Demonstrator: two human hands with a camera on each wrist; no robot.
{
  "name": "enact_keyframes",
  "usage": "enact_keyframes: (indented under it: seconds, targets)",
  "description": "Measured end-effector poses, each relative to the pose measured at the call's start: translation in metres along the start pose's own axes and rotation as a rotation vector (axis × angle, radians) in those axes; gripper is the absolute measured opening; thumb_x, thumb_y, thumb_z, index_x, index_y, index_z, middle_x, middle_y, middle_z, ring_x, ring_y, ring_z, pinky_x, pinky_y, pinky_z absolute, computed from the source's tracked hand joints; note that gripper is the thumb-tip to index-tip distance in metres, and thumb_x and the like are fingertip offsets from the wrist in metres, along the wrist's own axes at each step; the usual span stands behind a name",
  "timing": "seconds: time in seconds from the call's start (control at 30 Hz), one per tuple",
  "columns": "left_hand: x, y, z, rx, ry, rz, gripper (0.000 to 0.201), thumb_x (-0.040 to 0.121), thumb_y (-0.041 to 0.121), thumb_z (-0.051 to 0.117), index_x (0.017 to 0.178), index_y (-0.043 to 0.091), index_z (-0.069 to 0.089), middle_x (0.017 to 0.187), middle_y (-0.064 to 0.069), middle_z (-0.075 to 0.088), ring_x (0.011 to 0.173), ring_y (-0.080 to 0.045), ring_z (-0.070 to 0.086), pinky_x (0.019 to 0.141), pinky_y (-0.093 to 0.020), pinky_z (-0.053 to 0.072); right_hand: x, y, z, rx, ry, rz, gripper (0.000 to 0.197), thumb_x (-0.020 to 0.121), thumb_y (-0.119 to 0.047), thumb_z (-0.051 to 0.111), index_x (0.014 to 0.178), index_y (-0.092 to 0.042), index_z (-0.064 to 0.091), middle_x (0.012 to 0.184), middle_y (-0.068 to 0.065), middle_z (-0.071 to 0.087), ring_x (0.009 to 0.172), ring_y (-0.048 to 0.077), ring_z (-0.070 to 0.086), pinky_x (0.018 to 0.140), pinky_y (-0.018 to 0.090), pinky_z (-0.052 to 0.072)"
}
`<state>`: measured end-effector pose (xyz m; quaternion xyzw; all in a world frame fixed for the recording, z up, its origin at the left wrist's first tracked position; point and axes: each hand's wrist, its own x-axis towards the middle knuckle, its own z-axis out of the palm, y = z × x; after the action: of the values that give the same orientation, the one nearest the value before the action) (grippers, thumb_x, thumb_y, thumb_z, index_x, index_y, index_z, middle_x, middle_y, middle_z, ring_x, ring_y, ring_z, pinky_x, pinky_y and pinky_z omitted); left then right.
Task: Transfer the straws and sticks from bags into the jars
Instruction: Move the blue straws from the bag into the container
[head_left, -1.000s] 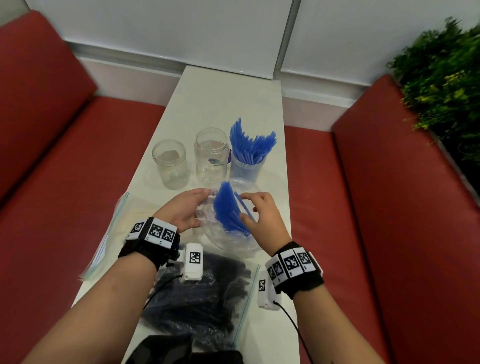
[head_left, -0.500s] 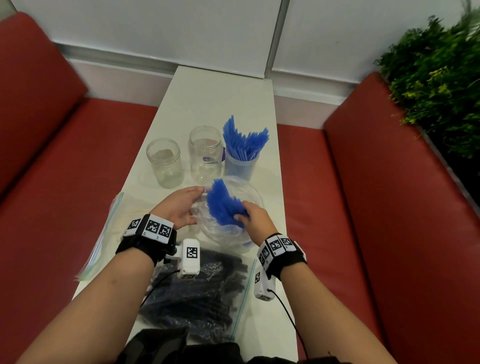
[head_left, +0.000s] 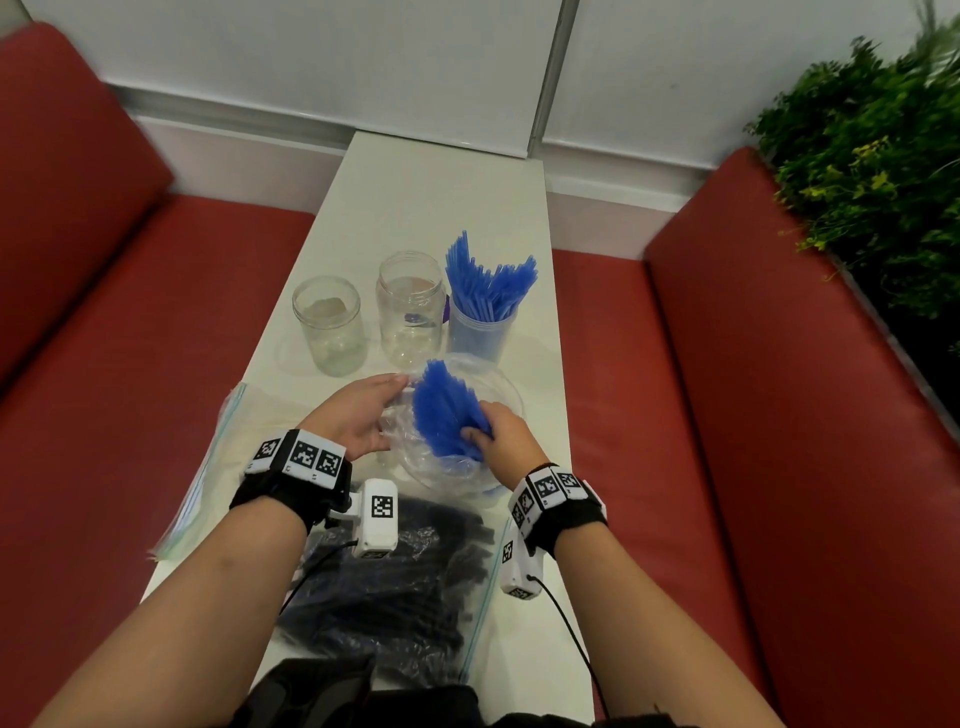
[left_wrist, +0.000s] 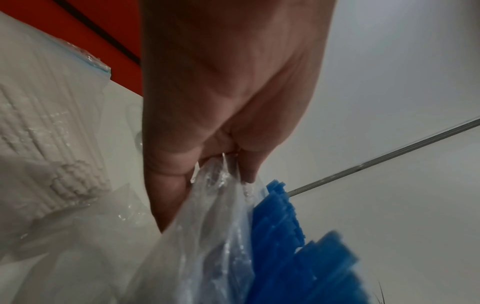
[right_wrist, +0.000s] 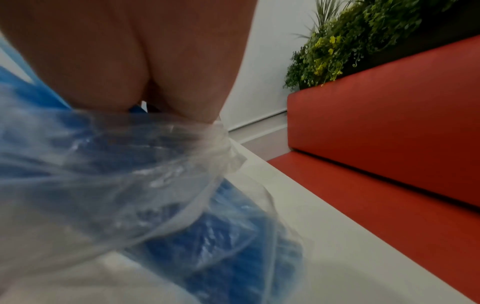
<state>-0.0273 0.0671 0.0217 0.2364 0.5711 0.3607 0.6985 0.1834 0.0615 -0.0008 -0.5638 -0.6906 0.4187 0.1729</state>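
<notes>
A clear plastic bag (head_left: 498, 395) sits mid-table with a bundle of blue straws (head_left: 441, 410) poking out of its mouth. My left hand (head_left: 358, 415) pinches the bag's left rim; the left wrist view shows the plastic (left_wrist: 215, 181) caught between my fingers. My right hand (head_left: 498, 436) is inside the bag, gripping the blue bundle near its lower end. Behind stand two empty glass jars (head_left: 328, 325) (head_left: 411, 309) and a third jar (head_left: 480, 332) filled with blue straws. In the right wrist view, crumpled bag (right_wrist: 116, 174) and blue straws (right_wrist: 233, 236) fill the frame.
A zip bag of black sticks (head_left: 384, 587) lies near the table's front edge under my wrists. Another bag with white sticks (head_left: 228, 452) (left_wrist: 44, 144) lies at the left edge. Red benches (head_left: 753, 467) flank the narrow white table (head_left: 431, 208); a plant (head_left: 872, 171) stands far right.
My right hand went from open beside the straws to a grip low on the bundle inside the bag. My left hand stays on the bag's rim.
</notes>
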Motion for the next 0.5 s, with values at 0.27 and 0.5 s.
enact_keyframes:
  seconds: [0.27, 0.5]
  targets:
    - [0.003, 0.006, -0.003, -0.04, 0.012, 0.011, 0.025, 0.106, 0.026, 0.05, 0.114, 0.016, 0.071, 0.098, -0.004, 0.078, 0.083, -0.025, 0.076, 0.067, -0.041, 0.061, 0.004, -0.03, -0.03, 0.233, 0.131, -0.103, 0.019, 0.1, -0.016, 0.058, 0.116, -0.026, 0.058, 0.1, -0.019, 0.064, 0.096, -0.004, 0.063, 0.09, 0.012, 0.047]
    - [0.008, 0.001, -0.003, -0.042, -0.009, 0.007, 0.025, 0.107, 0.025, 0.049, 0.115, 0.015, 0.07, 0.096, -0.003, 0.079, 0.084, -0.025, 0.077, 0.073, -0.044, 0.062, 0.004, -0.032, -0.026, 0.325, 0.195, -0.14, 0.007, 0.1, -0.017, 0.057, 0.099, -0.023, 0.054, 0.085, -0.01, 0.059, 0.079, 0.005, 0.056, 0.079, 0.018, 0.046]
